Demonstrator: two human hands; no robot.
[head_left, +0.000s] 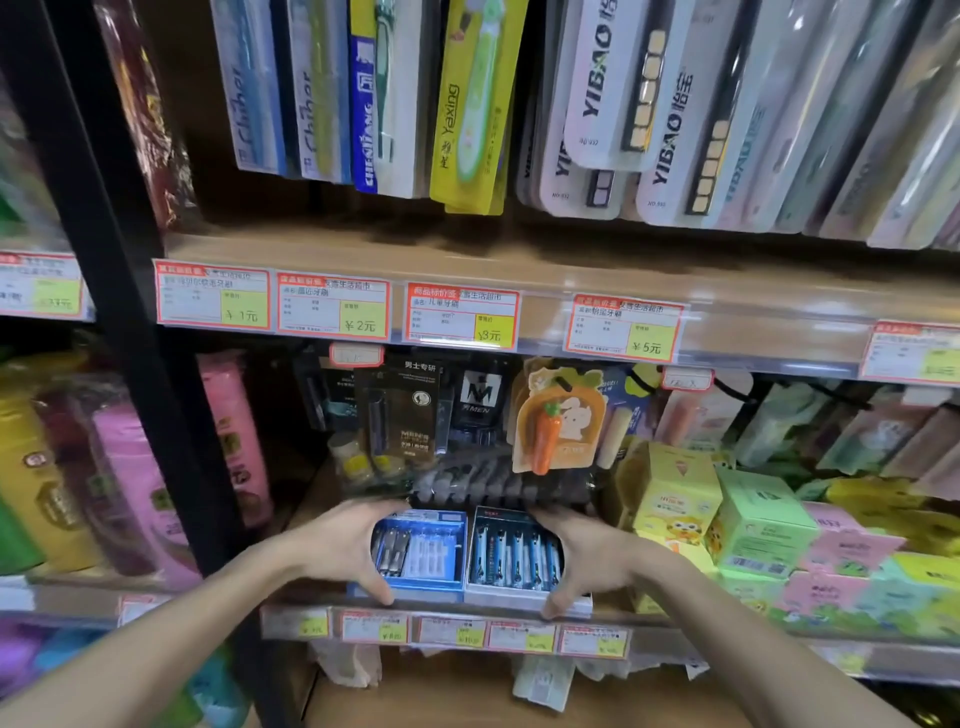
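Left hand (337, 545) grips the blue box (431, 558), right hand (589, 561) grips the white-rimmed box (511, 561)

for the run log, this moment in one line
left hand grips blue cardboard box | right hand grips white cardboard box | both on shelf

At lower centre of the frame, the blue cardboard box of nail clippers (418, 553) stands on the wooden shelf (314, 491). It touches the white cardboard box (514, 564) to its right, and both sit before the hanging carded packs (400, 410).

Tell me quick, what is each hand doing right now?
Left hand: closed, gripping the left side of the blue box.
Right hand: closed, gripping the right side of the white-edged box.
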